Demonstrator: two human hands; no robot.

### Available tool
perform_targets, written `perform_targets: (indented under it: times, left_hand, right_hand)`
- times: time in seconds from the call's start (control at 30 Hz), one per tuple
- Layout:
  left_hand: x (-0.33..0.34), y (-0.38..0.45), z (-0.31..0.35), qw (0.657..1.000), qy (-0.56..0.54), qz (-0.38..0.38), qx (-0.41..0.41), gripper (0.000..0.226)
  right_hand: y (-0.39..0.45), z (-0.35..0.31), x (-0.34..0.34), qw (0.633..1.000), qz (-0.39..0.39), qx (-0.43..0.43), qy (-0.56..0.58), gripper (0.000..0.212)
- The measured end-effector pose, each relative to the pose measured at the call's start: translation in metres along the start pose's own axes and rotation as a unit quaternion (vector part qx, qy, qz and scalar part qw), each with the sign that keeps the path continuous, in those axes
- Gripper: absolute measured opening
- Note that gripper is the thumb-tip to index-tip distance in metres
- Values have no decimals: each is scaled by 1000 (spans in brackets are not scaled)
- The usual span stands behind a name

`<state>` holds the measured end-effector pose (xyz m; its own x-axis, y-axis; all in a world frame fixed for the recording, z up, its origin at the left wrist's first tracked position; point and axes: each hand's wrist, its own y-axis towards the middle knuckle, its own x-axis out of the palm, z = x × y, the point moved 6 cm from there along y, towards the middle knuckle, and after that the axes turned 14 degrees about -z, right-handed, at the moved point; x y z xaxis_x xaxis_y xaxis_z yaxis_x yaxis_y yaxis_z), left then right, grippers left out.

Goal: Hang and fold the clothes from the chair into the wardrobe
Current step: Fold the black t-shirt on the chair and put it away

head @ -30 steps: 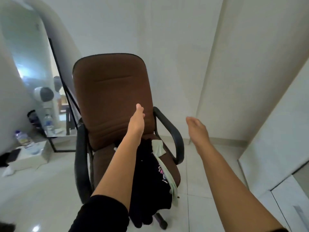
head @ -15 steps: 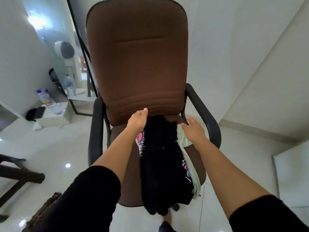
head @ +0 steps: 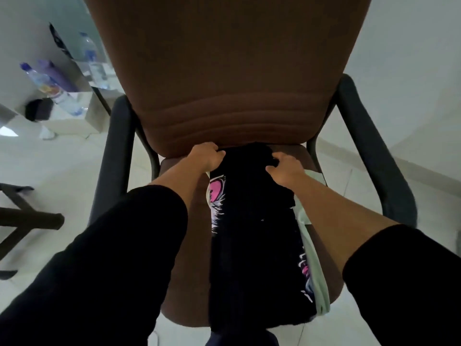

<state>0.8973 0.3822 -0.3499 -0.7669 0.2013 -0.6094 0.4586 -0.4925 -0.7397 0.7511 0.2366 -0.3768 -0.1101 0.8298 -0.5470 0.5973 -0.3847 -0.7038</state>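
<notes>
A brown office chair (head: 224,83) with black armrests fills the view. Across its seat lies a pile of clothes: a black garment (head: 252,233) on top, a black one with pink and white print (head: 217,198) showing at its edges, and a pale green one (head: 314,268) under its right side. My left hand (head: 205,157) grips the far left corner of the black garment with curled fingers. My right hand (head: 285,167) grips its far right corner, near the backrest. The wardrobe is out of view.
On the floor to the left stand water bottles (head: 50,88) by a low white box (head: 82,118) and a dark object (head: 37,109). A dark wooden frame (head: 22,218) lies at the left edge. White walls rise to the right.
I have moved closer and leaned over the chair. Both hands went from reaching with relaxed fingers to closing on the far end of the black garment.
</notes>
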Motion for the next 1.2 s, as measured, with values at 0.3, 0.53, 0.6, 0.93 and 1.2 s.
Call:
perform_targets:
  times: [0.3,0.53,0.6,0.93,1.2]
  left_hand:
    - [23,115,-7,992,116,-43,-7,54]
    - [48,158,-36,985,149,-61,-69,74]
    - [46,158,-37,989,127,-39,-60,63]
    - [12,123,-52,982,-113,116,-99,64]
    - [1,34,-51,841,-528,110,-39,17]
  right_hand:
    - [107,16,17,997,-16,33,-63,57]
    - [132,27,24,995,23,34,-91,55]
    - [134,28,23,996,42,29,-72,51]
    - [98,21,-3,973,194,1,128,9]
    - [12,3,-28,957,156,-22,242,40]
